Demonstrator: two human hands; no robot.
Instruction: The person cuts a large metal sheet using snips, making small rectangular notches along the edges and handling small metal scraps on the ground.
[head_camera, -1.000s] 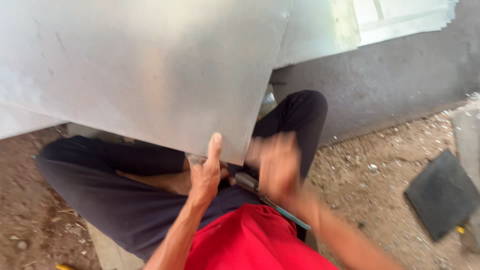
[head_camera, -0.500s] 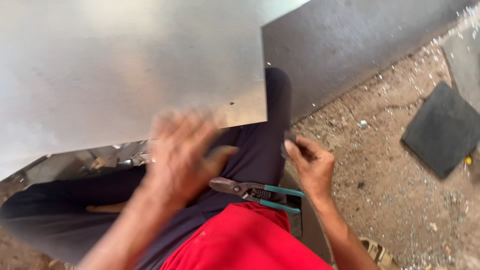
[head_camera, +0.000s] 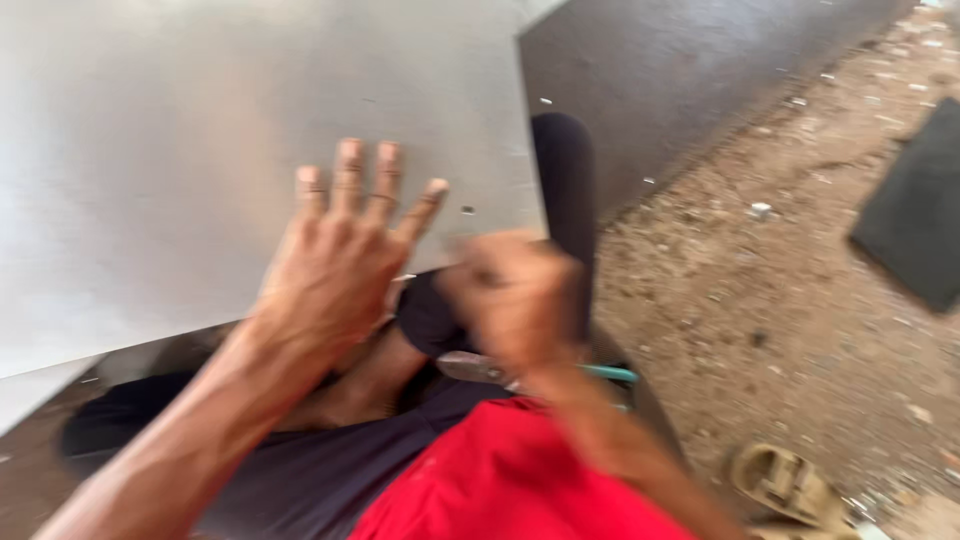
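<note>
A large grey metal sheet (head_camera: 200, 150) lies across my lap and fills the upper left of the view. My left hand (head_camera: 345, 255) rests flat on its lower edge with fingers spread, holding nothing. My right hand (head_camera: 515, 295) is blurred by motion, curled just off the sheet's right corner, above a pair of tin snips (head_camera: 540, 372) with teal handles lying on my dark trousers. Whether the right hand touches the snips is unclear.
I sit with legs in dark trousers (head_camera: 565, 180) and a red shirt (head_camera: 520, 480). Gritty dirt ground (head_camera: 780, 300) spreads to the right, with a dark flat slab (head_camera: 915, 210) at the far right and a tan sandal (head_camera: 790, 485) at the bottom right. A dark wall base (head_camera: 680, 80) runs behind.
My left hand has moved up onto the sheet and spread its fingers. My right hand has swung left from the ground side to above the snips. The view has shifted slightly.
</note>
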